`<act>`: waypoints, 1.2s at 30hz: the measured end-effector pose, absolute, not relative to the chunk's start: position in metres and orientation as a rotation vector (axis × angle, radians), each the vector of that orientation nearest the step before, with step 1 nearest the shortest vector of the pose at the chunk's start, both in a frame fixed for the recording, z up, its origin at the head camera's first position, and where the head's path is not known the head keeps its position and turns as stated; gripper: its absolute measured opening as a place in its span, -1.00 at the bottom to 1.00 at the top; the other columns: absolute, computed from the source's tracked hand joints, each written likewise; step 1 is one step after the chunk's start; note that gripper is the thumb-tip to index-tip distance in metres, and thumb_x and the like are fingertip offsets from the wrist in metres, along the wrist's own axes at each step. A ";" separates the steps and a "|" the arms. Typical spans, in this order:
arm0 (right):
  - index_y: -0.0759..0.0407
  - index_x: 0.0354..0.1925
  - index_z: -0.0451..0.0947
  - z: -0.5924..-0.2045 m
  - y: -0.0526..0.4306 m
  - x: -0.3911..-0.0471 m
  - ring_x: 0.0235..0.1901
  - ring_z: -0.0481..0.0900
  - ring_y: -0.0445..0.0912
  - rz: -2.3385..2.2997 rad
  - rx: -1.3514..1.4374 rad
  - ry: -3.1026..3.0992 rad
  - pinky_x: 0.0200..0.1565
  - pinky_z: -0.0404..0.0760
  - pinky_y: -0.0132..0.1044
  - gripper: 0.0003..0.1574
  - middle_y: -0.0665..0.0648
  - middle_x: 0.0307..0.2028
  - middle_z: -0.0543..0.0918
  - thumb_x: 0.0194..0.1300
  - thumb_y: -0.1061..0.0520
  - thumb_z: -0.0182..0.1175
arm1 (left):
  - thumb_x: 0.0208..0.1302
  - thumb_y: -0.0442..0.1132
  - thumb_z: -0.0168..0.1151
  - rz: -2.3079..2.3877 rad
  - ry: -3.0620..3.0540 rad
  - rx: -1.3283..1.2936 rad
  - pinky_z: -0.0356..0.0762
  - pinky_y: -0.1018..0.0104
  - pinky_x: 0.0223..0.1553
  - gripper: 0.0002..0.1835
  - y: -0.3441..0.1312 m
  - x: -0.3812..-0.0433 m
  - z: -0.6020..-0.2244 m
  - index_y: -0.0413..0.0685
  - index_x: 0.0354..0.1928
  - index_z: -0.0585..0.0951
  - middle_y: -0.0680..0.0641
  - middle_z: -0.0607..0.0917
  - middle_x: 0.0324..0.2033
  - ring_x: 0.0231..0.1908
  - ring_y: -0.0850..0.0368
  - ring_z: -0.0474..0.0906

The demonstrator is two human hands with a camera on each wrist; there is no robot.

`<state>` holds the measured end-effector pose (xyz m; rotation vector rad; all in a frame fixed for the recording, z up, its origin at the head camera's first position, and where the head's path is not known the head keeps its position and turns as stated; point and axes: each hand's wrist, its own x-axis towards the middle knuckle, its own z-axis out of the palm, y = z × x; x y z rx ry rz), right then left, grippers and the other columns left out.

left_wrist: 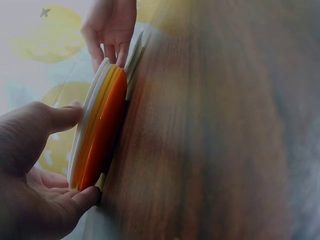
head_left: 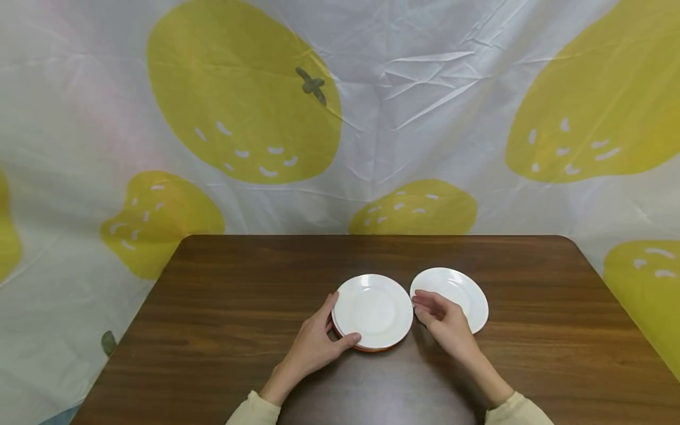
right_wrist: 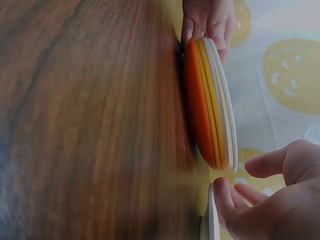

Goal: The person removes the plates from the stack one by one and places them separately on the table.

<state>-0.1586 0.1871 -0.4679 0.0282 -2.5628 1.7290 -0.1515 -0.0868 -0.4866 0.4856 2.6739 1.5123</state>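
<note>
My left hand (head_left: 314,343) grips the left side of a stack of plates, thumb over the top rim and fingers beneath the edge. The stack has a white plate (head_left: 373,311) on top, yellow rims (right_wrist: 207,100) in the middle and an orange plate (left_wrist: 106,131) at the bottom. To its right lies another white plate (head_left: 470,298) on the table. My right hand (head_left: 447,328) hovers over that plate's left edge, thumb and fingers apart and holding nothing. In the right wrist view its fingertips (right_wrist: 221,186) are just off the stack's rim.
Both stack and plate are on a dark brown wood-grain table (head_left: 239,283) with rounded far corners. Behind it hangs a pale cloth (head_left: 372,136) printed with large yellow fruit. Light sleeves (head_left: 256,409) cover the person's wrists.
</note>
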 end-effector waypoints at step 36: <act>0.41 0.24 0.54 -0.471 0.176 -0.154 -0.35 0.72 -0.29 2.089 -0.198 -2.271 -0.33 0.80 -0.33 -0.48 0.42 0.03 0.68 0.31 0.41 0.23 | 0.34 0.12 0.31 1.373 2.745 0.442 0.27 -0.21 0.46 -0.09 -0.085 -0.151 -0.485 -0.27 0.53 0.23 -0.39 0.21 0.50 0.51 -0.25 0.17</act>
